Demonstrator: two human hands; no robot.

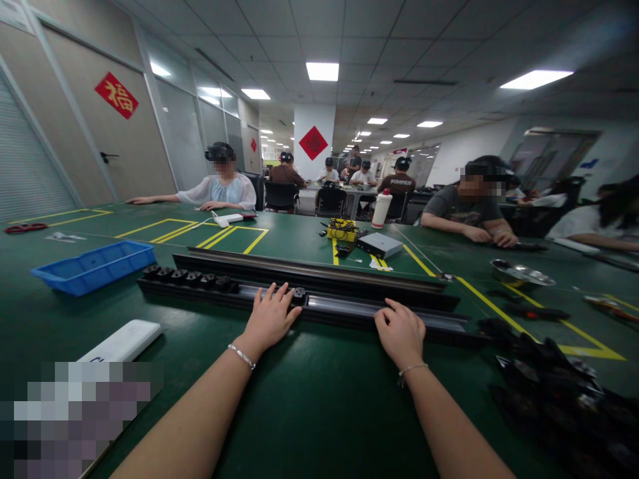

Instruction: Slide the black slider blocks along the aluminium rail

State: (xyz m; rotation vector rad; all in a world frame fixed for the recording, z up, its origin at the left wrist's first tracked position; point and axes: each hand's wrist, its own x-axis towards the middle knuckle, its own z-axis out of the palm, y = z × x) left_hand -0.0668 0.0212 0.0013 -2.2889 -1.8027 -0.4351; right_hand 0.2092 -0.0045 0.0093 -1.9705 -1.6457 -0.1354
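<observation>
Head view: a blue tray [94, 266] sits toward the desk's [299, 412] left edge. Left hand [269, 320] lies on the long black rail [349, 307], which runs parallel to the near edge, fingers apart, touching a black slider block [298, 295]. Right hand [402, 332] rests on the rail, fingers curled together; I cannot tell whether they grip it.

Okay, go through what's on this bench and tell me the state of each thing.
rail: lying flat on the table
left hand: flat, fingers spread on rail
right hand: fingers curled on rail's near edge
blue tray: looks empty
bottle: upright, capped
</observation>
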